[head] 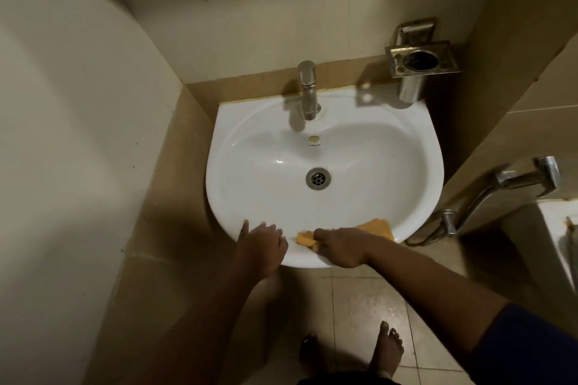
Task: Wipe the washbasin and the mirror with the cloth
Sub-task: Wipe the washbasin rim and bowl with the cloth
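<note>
A white washbasin (369, 147) hangs on the wall below me, with a steel drain at its middle. My right hand (341, 248) grips an orange cloth (377, 226) and presses it on the basin's front rim. My left hand (261, 242) rests on the front rim just left of the cloth, fingers spread over the edge. The mirror is out of view.
A chrome tap (308, 91) stands at the back of the basin. A steel holder (420, 66) is fixed to the wall at the back right. Another tap and hose (506, 184) stick out at the right. Walls close in on both sides; my bare feet (386, 350) stand on floor tiles.
</note>
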The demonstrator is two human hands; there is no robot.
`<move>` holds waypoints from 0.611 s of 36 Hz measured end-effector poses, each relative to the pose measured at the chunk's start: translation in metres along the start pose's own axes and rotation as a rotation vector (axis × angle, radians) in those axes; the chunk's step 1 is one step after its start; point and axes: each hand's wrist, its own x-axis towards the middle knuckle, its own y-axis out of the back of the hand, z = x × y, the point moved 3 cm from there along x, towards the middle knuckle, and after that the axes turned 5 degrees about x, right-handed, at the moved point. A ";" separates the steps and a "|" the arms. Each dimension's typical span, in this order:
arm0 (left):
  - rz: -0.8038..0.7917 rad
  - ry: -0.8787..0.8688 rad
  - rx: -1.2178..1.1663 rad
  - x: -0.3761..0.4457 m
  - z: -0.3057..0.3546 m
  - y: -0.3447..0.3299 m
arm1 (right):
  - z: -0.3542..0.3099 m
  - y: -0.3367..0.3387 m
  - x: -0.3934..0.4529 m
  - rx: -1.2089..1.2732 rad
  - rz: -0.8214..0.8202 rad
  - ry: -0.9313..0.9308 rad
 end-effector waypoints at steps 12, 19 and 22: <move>0.176 0.075 -0.024 -0.004 -0.033 -0.003 | -0.008 -0.004 0.017 0.005 0.058 0.038; 0.194 0.079 -0.013 -0.001 -0.042 -0.002 | -0.042 -0.013 0.078 0.113 0.134 0.074; 0.199 0.079 0.007 0.001 -0.045 0.003 | -0.032 -0.012 0.074 0.116 0.088 0.096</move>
